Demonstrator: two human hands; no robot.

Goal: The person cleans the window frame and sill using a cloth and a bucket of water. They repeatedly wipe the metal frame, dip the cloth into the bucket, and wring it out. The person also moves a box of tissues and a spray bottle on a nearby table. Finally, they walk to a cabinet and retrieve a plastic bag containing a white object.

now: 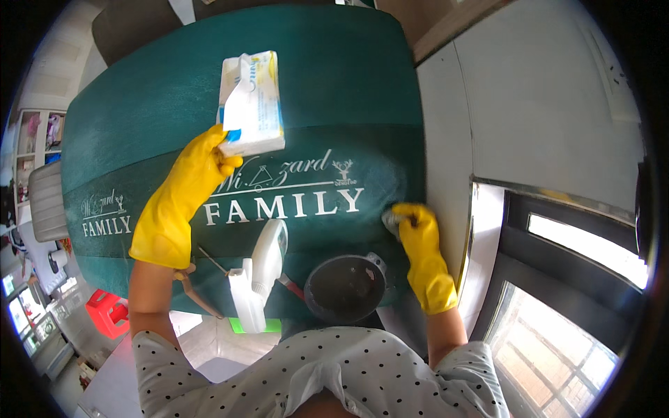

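My left hand (pixel 182 191), in a yellow rubber glove, grips the near left corner of a white tissue pack (pixel 261 111) with blue and yellow print. A loose tissue (pixel 240 97) sticks out of the pack's top. On the right side of the dark green tablecloth (pixel 139 97), my right hand (pixel 420 240) wears a matching glove. Its fingers are closed on a small greyish wad (pixel 391 221), mostly hidden, perhaps a cloth or scrubber. Between my arms, close to my body, are a white spray bottle (pixel 266 261) and a dark round bowl (pixel 346 287).
A red-handled tool (pixel 291 284) lies between bottle and bowl. Left of the bottle is a thin stick (pixel 212 260). Chairs (pixel 46 202) stand at the table's left and far edges, and a red stool (pixel 106 313) at lower left. A pale panel (pixel 446 125) borders the right edge.
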